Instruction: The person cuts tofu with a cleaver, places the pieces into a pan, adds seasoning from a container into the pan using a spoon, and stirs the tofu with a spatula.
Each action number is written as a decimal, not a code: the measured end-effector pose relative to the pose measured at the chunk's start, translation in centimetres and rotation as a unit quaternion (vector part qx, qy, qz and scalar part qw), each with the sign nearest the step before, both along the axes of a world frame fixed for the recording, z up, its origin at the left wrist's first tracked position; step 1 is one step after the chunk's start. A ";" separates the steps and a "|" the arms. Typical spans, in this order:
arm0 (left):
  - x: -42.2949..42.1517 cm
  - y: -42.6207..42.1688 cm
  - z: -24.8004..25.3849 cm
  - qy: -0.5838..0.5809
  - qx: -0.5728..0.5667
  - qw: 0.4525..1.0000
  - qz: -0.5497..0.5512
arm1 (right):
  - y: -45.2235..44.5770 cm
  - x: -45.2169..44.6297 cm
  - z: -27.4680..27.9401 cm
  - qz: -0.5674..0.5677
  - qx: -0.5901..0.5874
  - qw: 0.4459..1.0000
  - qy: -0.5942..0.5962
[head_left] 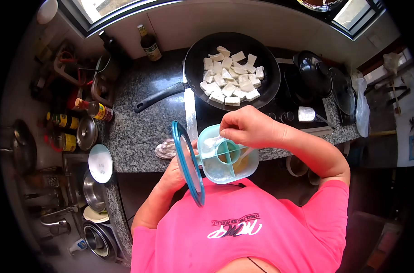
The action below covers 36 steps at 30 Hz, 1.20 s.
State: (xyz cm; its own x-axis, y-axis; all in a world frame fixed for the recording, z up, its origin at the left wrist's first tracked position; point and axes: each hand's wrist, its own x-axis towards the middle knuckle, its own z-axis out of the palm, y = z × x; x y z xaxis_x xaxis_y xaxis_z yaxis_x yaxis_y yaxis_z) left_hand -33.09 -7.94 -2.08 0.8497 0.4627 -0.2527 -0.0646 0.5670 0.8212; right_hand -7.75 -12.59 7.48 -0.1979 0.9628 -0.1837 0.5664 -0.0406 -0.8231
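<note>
A light-blue seasoning box [209,172] with divided compartments is held in front of my chest. Its teal-rimmed lid [176,136] stands flipped up on the left. My left hand [173,175] grips the box from the left side, its fingers partly hidden behind the lid. Over the far-left compartment, which has white contents, my right hand [250,127] is closed in a pinch on what looks like a small white spoon [220,136], mostly hidden. A pale spoon handle [244,156] rests in a right compartment. Just beyond, a black frying pan [195,50] holds several white tofu-like pieces [232,77].
The pan's handle [159,97] juts left over the granite counter [138,127]. A crumpled silvery bag [165,149] lies left of the box. Bottles [149,43] stand at the back and left. A black lidded pot [311,73] and white-headed turner [306,114] are on the right.
</note>
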 end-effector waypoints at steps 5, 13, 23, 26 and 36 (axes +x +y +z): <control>-0.4 1.2 -1.8 0.022 0.074 0.996 -0.035 | 1.3 0.3 0.0 -0.058 -0.130 0.985 0.100; 0.6 0.1 -0.7 -0.038 0.083 0.996 0.015 | 2.3 2.4 -0.8 -0.046 -0.173 0.973 0.144; 2.9 -1.4 -1.3 -0.019 0.020 0.997 0.074 | 1.3 4.6 -0.8 -0.017 -0.083 0.987 0.135; 3.2 -1.3 -1.1 -0.020 0.011 0.998 0.064 | 2.2 5.3 -1.0 -0.022 -0.119 0.985 0.121; 4.4 -1.8 -0.8 -0.018 0.013 0.992 0.123 | 3.1 8.1 -0.4 -0.077 -0.166 0.943 0.280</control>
State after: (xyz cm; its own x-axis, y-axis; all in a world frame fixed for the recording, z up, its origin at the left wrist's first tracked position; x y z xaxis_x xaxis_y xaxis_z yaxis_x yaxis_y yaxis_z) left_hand -28.73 -9.72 -2.84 0.7180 0.6635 -0.2104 -0.2279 0.5097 0.8296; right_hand 0.33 -9.50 7.05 -0.2165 0.8957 -0.3883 0.0142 -0.3948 -0.9186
